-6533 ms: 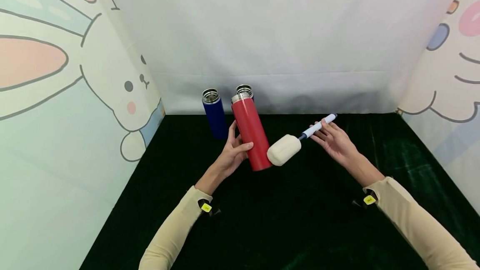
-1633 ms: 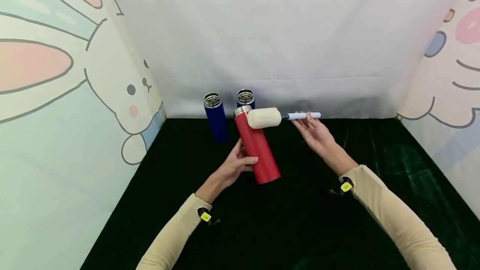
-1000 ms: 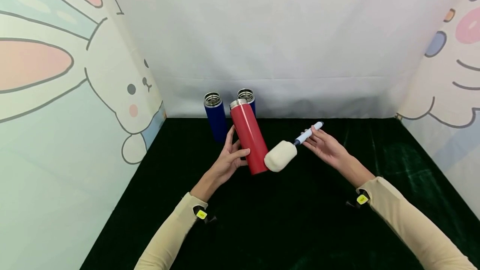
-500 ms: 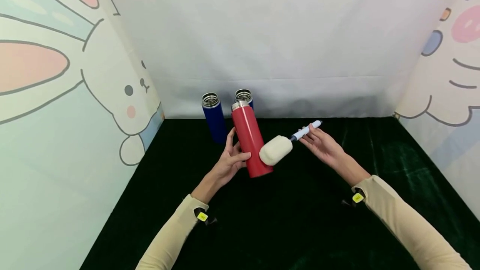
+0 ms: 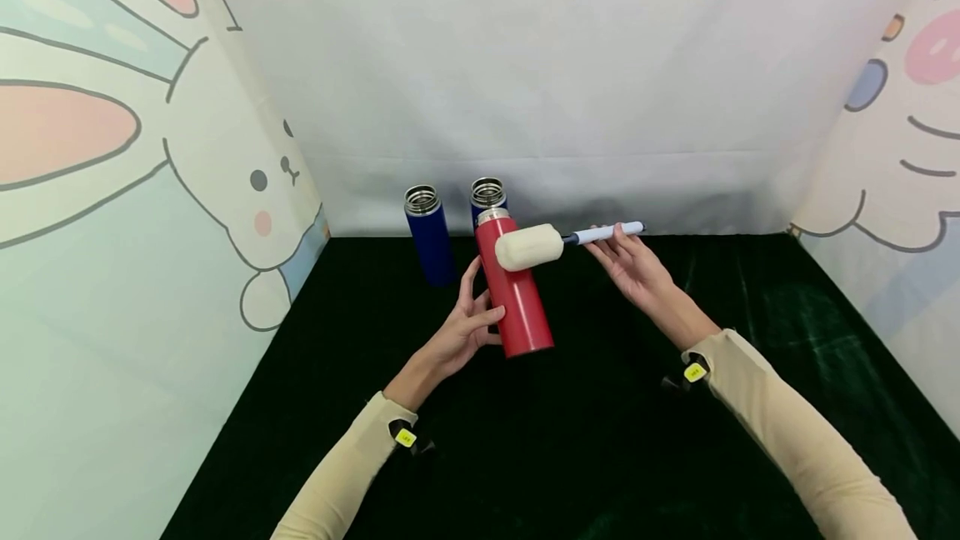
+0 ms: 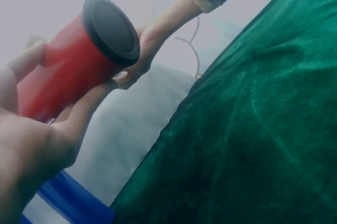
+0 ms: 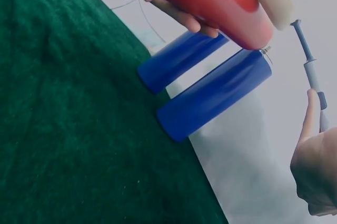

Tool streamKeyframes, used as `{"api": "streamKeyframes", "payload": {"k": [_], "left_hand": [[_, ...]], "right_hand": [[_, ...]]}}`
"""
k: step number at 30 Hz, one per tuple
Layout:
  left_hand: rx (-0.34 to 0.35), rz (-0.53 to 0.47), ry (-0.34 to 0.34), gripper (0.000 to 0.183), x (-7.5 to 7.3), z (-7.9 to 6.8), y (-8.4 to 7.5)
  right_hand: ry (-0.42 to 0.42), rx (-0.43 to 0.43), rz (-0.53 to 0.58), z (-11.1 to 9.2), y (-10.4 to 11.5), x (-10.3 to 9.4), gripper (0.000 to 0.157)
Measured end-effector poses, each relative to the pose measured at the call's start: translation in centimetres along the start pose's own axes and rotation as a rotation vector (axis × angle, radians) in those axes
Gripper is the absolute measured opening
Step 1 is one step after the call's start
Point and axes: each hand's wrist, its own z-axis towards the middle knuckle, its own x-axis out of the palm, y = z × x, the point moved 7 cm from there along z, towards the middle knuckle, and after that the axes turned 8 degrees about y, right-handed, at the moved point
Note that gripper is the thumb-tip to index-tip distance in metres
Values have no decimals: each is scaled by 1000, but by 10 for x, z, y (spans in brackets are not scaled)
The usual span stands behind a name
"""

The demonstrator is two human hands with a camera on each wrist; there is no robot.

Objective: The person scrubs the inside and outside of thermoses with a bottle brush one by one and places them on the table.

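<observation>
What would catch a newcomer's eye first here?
Probably the red bottle, tilted in the left hand above the dark green cloth. Next, the cream sponge brush in the right hand, its sponge overlapping the bottle's upper part in the head view. Two uncapped blue bottles stand behind.

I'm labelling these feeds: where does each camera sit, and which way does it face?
Head: worn on the head, facing forward and down at the red bottle and brush; left hand, right hand and both sleeves show.
Left wrist: on the left wrist, facing the red bottle's dark base; left hand near, right hand beyond.
Right wrist: on the right wrist, facing the blue bottles and green cloth; right hand at right edge, left hand at top.
Head and right wrist share the brush and both blue bottles.
</observation>
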Motion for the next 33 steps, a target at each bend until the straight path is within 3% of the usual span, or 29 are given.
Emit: {"api": "streamKeyframes", "payload": {"k": [8,15,27,33], "left_hand": [[-16,33,-55,102,-2,-2,2],[-9,30,-76,106,-4,-3,3],[19,1,-105,108,-10,-3,2],[26,3,-109,107,-11,-2,1]], "right_hand": [[-40,-34,10,9,2,8,5],[-50,-69,11,13,9,13,13],[92,-60,51,-1,13,16,16],[112,-46,19,-13,16,13,21]]}}
